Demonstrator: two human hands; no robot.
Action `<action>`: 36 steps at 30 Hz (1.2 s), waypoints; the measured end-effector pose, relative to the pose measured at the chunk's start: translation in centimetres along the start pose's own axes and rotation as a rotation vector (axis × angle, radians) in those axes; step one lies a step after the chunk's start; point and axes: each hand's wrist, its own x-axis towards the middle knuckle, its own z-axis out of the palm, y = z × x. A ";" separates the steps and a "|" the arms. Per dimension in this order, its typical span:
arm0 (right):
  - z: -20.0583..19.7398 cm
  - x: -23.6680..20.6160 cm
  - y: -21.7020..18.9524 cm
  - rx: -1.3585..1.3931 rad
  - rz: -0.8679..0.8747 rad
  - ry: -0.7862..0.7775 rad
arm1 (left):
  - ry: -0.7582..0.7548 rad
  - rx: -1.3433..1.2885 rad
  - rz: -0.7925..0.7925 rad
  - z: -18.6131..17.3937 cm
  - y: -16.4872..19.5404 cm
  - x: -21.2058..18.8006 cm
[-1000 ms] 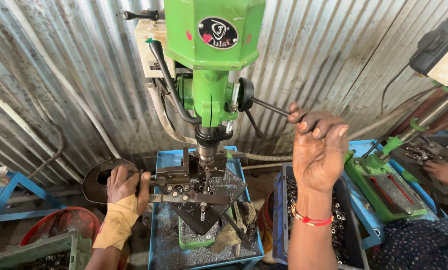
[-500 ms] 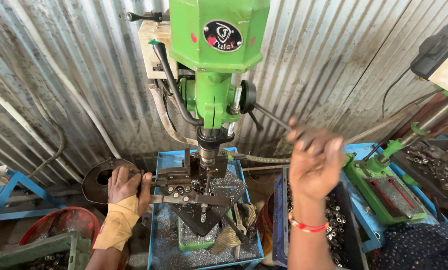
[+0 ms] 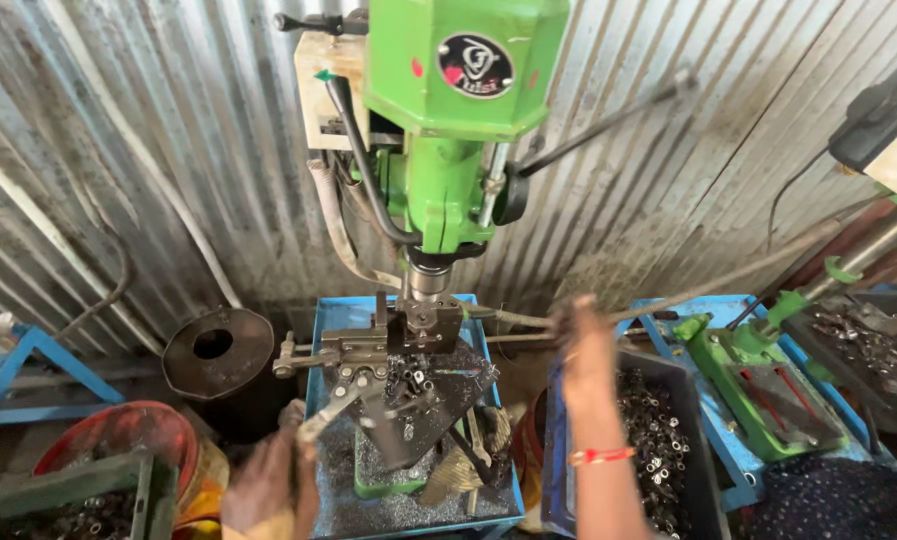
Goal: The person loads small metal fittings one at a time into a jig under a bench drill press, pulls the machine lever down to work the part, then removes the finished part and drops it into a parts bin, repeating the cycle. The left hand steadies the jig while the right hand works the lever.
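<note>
Drill press stands at centre, its feed lever swung up and free: the right hand, gripping it a second ago, has let go and dropped beside the bin, blurred, grip unclear. Left hand has slid down to the clamp handle, closed around it.
</note>
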 end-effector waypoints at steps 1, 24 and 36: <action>0.4 -0.8 2.5 -0.008 0.164 -0.051 | -0.079 0.029 -0.083 0.5 -0.4 -0.6; 15.8 -15.7 3.6 -0.348 -0.430 -0.520 | 0.019 -0.126 0.068 0.0 0.0 -1.0; 4.1 -9.3 10.5 -0.992 -0.419 -0.438 | 0.017 -0.017 -0.056 1.1 -0.2 -1.9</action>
